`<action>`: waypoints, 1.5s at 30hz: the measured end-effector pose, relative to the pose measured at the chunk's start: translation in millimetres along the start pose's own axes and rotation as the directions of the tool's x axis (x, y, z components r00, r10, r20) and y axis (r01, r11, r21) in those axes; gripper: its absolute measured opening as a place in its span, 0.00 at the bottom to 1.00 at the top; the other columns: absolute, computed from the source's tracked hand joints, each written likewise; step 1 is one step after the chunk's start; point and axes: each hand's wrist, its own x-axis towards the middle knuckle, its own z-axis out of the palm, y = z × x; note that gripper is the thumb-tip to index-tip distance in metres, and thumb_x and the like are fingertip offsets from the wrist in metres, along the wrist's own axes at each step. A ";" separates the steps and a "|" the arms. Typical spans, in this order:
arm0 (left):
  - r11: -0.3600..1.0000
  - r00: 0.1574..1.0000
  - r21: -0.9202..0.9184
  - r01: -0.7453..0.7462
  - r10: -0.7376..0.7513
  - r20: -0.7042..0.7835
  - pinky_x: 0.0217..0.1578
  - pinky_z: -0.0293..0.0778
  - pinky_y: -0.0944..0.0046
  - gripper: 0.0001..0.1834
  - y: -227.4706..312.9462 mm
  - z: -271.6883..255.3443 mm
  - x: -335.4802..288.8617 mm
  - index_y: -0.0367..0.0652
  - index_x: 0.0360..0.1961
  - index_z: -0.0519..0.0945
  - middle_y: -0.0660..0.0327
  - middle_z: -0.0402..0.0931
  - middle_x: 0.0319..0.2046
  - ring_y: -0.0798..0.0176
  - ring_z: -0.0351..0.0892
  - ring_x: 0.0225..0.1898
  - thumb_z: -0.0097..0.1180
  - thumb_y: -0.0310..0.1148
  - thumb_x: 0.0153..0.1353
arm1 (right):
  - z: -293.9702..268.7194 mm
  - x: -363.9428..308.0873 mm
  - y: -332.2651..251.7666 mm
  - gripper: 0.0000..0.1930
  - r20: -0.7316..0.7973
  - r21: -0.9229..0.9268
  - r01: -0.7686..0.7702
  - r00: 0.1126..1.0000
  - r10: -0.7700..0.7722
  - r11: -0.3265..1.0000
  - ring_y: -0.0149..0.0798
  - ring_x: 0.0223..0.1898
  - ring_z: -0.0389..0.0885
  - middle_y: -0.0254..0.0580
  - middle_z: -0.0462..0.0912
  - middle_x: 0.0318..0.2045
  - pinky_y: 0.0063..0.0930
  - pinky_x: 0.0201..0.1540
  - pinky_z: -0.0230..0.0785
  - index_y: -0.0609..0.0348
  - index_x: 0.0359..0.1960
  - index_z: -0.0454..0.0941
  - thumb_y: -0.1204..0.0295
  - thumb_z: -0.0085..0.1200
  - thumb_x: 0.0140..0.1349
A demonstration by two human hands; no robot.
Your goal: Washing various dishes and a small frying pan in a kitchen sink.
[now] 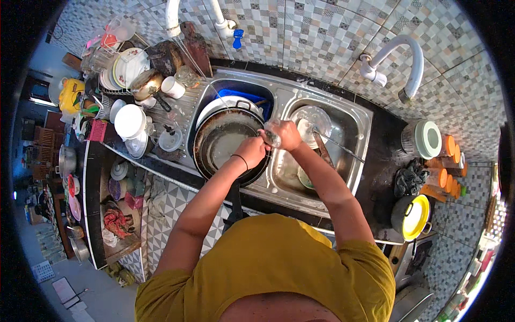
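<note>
My right hand [288,135] is closed round a small clear vessel [273,133], which looks like a drinking glass, above the divider between the two sink bowls. My left hand [252,152] meets it from the left with fingers bent in against the glass; their tips are partly hidden. Below my left hand, a large dark frying pan [217,140] with water in it fills much of the left bowl. It rests over a pot with loop handles and a blue basin [259,102]. A thin stream of water falls into the pan.
The right bowl [343,174] holds a clear bowl [311,119] and long-handled utensils. A white tap [413,70] rises behind it. Plates [130,67], mugs and pans crowd the left drainboard. Orange-lidded jars [440,178] and a yellow-topped pot [414,217] stand at the right.
</note>
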 end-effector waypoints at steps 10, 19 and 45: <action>0.998 0.998 0.057 -0.025 0.029 -0.064 0.34 0.69 0.49 0.06 -0.2 23.9 0.8 0.38 0.28 0.72 0.46 0.76 0.25 0.41 0.75 0.31 0.43 0.27 0.58 | 1.0 -31.0 24.0 0.13 0.055 -0.177 0.114 0.993 -0.106 0.978 0.48 0.24 0.79 0.45 0.80 0.22 0.38 0.25 0.71 0.50 0.31 0.80 0.64 0.60 0.41; 0.995 0.960 -0.097 0.028 -0.054 -0.273 0.36 0.70 0.49 0.07 6.6 70.4 26.2 0.37 0.34 0.73 0.45 0.76 0.29 0.41 0.76 0.36 0.43 0.27 0.60 | 24.6 -10.8 48.9 0.12 -0.062 0.990 -0.105 0.290 0.955 0.096 0.36 0.24 0.75 0.39 0.78 0.23 0.31 0.28 0.68 0.64 0.30 0.76 0.65 0.51 0.62; 0.944 0.945 -0.021 0.328 -0.328 -0.010 0.31 0.75 0.67 0.13 -84.9 -20.4 -143.8 0.37 0.39 0.76 0.59 0.78 0.27 0.65 0.78 0.27 0.49 0.37 0.63 | 49.4 -136.4 139.4 0.21 -0.032 0.281 -0.862 0.430 0.902 0.421 0.54 0.37 0.79 0.57 0.80 0.33 0.41 0.40 0.69 0.68 0.40 0.71 0.62 0.57 0.51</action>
